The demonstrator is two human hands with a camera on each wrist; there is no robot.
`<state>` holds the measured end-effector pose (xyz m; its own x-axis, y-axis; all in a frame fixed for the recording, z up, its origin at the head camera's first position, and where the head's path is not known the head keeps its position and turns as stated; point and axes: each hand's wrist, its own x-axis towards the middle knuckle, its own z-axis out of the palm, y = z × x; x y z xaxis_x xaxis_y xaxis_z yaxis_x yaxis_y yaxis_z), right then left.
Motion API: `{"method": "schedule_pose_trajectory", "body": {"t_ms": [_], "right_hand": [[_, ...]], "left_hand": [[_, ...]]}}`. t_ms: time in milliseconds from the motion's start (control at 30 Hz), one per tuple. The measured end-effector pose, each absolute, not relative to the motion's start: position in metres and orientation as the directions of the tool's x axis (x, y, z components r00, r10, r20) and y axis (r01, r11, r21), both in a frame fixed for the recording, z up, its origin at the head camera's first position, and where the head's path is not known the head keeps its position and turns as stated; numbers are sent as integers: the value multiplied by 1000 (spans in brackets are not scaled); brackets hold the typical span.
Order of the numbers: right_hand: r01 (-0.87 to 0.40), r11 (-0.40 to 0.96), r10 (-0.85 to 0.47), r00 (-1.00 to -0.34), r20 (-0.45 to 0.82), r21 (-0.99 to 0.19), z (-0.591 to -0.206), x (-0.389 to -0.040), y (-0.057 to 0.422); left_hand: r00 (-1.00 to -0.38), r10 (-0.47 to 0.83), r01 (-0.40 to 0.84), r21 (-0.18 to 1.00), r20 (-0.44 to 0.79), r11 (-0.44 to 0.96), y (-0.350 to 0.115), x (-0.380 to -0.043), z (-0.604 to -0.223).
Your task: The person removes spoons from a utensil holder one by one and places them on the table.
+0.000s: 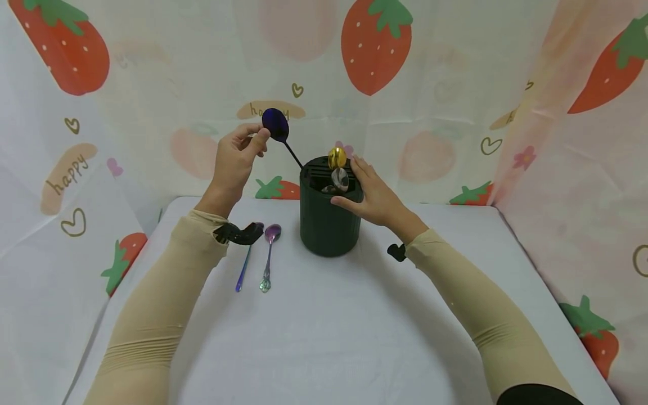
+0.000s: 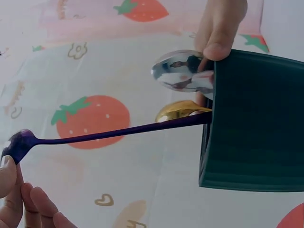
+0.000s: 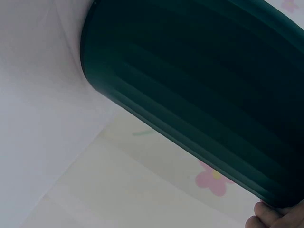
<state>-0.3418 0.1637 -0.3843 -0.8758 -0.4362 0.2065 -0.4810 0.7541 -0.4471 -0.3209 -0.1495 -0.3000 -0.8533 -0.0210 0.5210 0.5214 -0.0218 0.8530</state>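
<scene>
Step in hand, as judged: aligning the blue-violet spoon (image 1: 275, 125) with the green holder (image 1: 330, 225). The left hand (image 1: 240, 151) pinches the bowl; the handle slants to the rim's left side. The right hand (image 1: 376, 194), fingers extended, braces the right side. Next move likely requires clearance from the gold spoon (image 1: 337, 158). 2 spoons (image 1: 273, 232) lie left; open table (image 1: 324, 337) extends nearward

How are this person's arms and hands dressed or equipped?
Long beige sleeves, creased partway up; a black wrist device on the left, another on the right. The left hand and right hand are gloveless.
</scene>
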Motion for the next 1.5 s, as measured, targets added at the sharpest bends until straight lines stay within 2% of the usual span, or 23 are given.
{"method": "schedule_pose_trajectory", "body": {"t_ms": [200, 500, 767, 1133, 1500], "right_hand": [[-479, 748, -436, -877, 205, -459, -385, -341, 163], [-492, 746, -434, -870, 233, -448, -388, -344, 163], [-481, 747, -433, -876, 214, -458, -387, -342, 163], [-488, 742, -434, -872, 224, -460, -387, -343, 163], [-483, 743, -433, -875, 218, -463, -386, -343, 163]], "left_hand": [[-838, -25, 545, 835, 545, -73, -158, -317, -292], [-815, -53, 580, 811, 578, -80, -172, -314, -280], [-877, -29, 481, 875, 480, -60, -187, -312, -283], [-963, 27, 266, 936, 267, 229, -210, -316, -305], [-996, 45, 84, 897, 71, 434, -232, -322, -321]]}}
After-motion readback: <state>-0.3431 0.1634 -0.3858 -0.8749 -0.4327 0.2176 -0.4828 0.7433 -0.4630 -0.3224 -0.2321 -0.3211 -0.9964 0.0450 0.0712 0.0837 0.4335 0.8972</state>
